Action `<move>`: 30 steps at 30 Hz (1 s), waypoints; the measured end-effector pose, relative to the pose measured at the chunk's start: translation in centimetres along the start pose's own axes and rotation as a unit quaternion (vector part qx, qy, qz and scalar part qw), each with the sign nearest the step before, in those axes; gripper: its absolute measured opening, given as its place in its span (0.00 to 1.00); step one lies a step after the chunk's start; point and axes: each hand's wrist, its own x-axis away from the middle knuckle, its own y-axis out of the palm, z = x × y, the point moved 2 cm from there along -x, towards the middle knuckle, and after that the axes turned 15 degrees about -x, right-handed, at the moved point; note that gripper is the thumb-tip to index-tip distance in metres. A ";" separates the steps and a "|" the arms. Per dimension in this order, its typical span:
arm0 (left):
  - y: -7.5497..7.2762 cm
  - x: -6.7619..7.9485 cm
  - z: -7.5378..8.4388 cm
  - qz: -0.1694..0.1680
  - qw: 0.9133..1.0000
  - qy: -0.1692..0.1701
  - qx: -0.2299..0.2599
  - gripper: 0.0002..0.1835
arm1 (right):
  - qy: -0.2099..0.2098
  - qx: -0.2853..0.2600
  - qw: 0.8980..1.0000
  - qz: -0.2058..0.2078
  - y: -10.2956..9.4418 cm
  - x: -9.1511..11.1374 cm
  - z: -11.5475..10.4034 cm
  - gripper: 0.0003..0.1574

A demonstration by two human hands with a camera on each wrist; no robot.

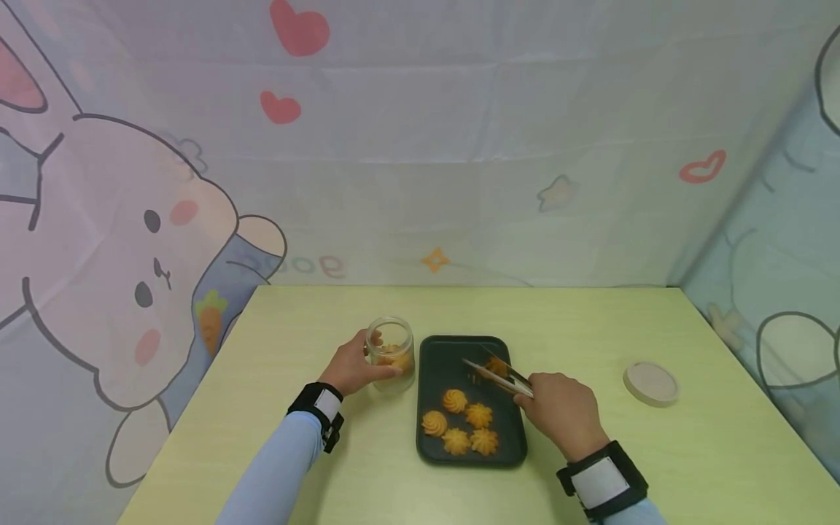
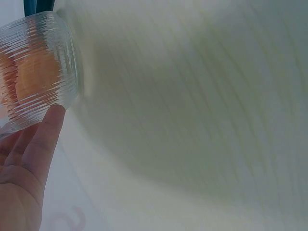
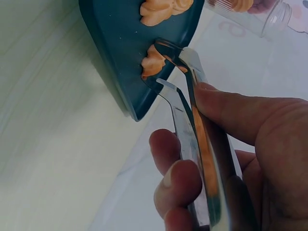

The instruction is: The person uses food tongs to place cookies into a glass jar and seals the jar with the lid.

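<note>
My left hand (image 1: 354, 367) holds a clear glass jar (image 1: 391, 375) from its left side, thumb in front and fingers behind. The ribbed jar (image 2: 43, 72) has cookies inside, seen in the left wrist view. In my right hand (image 1: 566, 412) are metal tongs (image 3: 192, 125), gripped between thumb and fingers. Their tips stand on both sides of a swirled cookie (image 3: 153, 62) at the far right part of the dark tray (image 1: 472, 470); whether they touch it I cannot tell. Several more piped cookies (image 1: 479, 415) lie in the tray's near half.
A round pale lid (image 1: 651, 384) lies on the light wooden table (image 1: 577, 321), right of my right hand. The jar stands just left of the tray. Behind the table hangs a printed cloth (image 1: 420, 182) with hearts and a rabbit.
</note>
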 end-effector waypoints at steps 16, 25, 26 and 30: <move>0.2 -0.2 -0.2 -0.004 1.000 -0.004 0.003 0.43 | -0.014 -0.020 1.000 0.015 0.3 -0.3 0.2 0.16; 0.1 0.0 -0.1 -0.002 1.000 -0.003 -0.001 0.42 | -0.023 -0.025 0.999 0.023 -0.2 -0.3 -0.1 0.15; 0.1 0.0 0.0 -0.002 1.000 -0.002 0.000 0.42 | -0.023 -0.026 0.999 0.023 -0.2 -0.3 -0.2 0.15; 0.1 0.0 0.0 -0.002 1.000 -0.002 0.000 0.42 | -0.018 -0.031 0.999 0.020 -0.3 -0.3 -0.2 0.14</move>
